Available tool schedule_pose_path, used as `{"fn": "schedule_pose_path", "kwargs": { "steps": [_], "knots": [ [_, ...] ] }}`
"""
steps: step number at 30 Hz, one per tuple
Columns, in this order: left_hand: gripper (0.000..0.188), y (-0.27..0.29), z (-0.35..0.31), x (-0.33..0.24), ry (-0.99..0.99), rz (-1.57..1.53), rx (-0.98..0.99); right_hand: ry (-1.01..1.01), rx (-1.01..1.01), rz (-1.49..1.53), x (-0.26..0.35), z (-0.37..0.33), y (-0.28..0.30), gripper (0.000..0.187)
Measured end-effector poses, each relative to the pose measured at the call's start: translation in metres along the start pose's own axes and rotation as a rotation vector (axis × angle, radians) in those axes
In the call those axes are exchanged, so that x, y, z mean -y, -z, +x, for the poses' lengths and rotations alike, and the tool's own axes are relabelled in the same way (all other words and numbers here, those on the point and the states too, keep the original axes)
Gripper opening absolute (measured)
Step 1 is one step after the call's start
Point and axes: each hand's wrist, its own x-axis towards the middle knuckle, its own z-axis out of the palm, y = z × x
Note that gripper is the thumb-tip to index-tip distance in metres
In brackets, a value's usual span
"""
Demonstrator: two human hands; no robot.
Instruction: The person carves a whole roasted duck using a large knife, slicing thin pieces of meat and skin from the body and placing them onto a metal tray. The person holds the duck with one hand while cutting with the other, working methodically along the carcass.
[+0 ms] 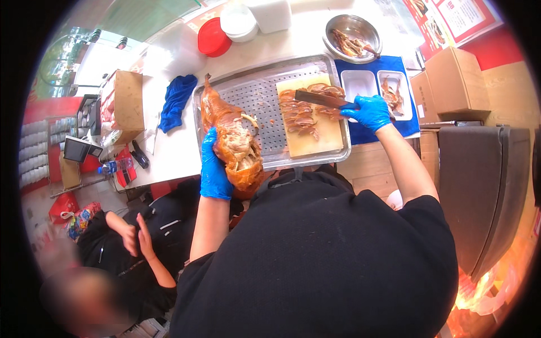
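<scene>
My left hand (215, 172), in a blue glove, grips the side of a whole roast duck (218, 119). The bird's breast is carved open, with pale meat and bone showing. It lies over the left end of a perforated metal tray (266, 147). My right hand (369, 114), also gloved in blue, is closed round the handle of a broad-bladed knife (321, 99). The blade points left, over rows of sliced duck (298, 119); whether it touches them I cannot tell. Those slices rest on a yellowish cutting board (311, 147) at the tray's right end.
Right of the tray, two white containers (359, 84) sit on a blue cloth (360, 135), one holding duck pieces. Behind them stands a steel bowl (350, 27) with bones. A crumpled blue cloth (178, 101) lies left. At lower left, another person's hands (138, 236) are near my left arm.
</scene>
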Motion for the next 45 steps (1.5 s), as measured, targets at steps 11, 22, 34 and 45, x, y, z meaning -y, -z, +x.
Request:
{"fn": "schedule_pose_path", "kwargs": {
  "steps": [11, 22, 34, 45],
  "knots": [
    [0.051, -0.024, -0.002, -0.004, 0.080, -0.177, 0.212, 0.631, -0.366, 0.139, 0.177, 0.092, 0.093, 0.024],
    [0.060, -0.035, -0.034, -0.016, 0.126, -0.145, 0.252, 0.752, -0.378, 0.122, 0.237, 0.105, 0.108, 0.014],
    [0.061, -0.035, -0.033, -0.016, 0.137, -0.137, 0.288, 0.755, -0.329, 0.095, 0.236, 0.103, 0.109, 0.011],
    [0.062, -0.043, -0.034, -0.015, 0.155, -0.158, 0.218, 0.755, -0.303, 0.215, 0.226, 0.103, 0.102, 0.013]
  ]
}}
